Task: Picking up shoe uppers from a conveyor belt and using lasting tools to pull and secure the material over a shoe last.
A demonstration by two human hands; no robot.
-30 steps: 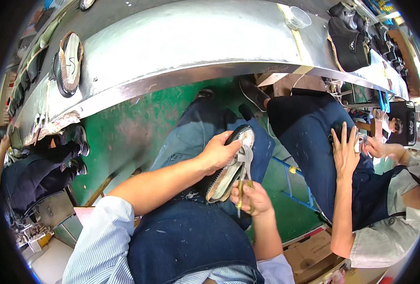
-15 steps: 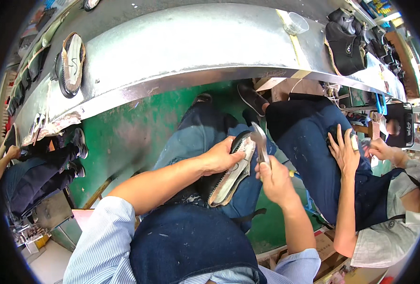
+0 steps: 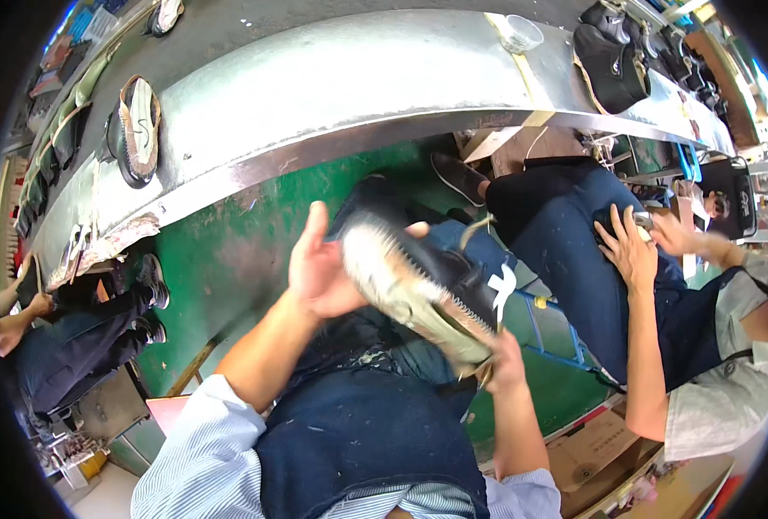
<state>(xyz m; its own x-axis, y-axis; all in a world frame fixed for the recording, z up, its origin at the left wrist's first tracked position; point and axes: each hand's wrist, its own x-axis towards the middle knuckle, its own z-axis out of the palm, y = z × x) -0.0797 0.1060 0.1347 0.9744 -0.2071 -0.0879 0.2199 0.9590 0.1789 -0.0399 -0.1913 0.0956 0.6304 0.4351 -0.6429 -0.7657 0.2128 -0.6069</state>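
A black shoe [image 3: 401,294] without an outsole, its cream underside turned up and edged with a toothed seam, is above my lap, blurred by motion. Its toe is against my left hand [image 3: 325,275], which is open with the thumb raised away; the other fingers are mostly hidden behind the shoe. My right hand [image 3: 505,362] is closed at the heel end. A hammer [image 3: 502,287] rises from that same hand, head up beside the black upper, and most of its handle is hidden.
A long metal bench [image 3: 332,78] curves ahead, with another unsoled shoe [image 3: 139,130] at left, a clear plastic cup [image 3: 521,35] and black boots [image 3: 611,69] at right. A co-worker's hand [image 3: 630,251] is close by on the right; another person's legs [image 3: 81,329] are at left.
The shoe has been lifted from my lap and swung round, toe to the left. My left hand has loosened its grip; my right hand, with the hammer, has come to the heel.
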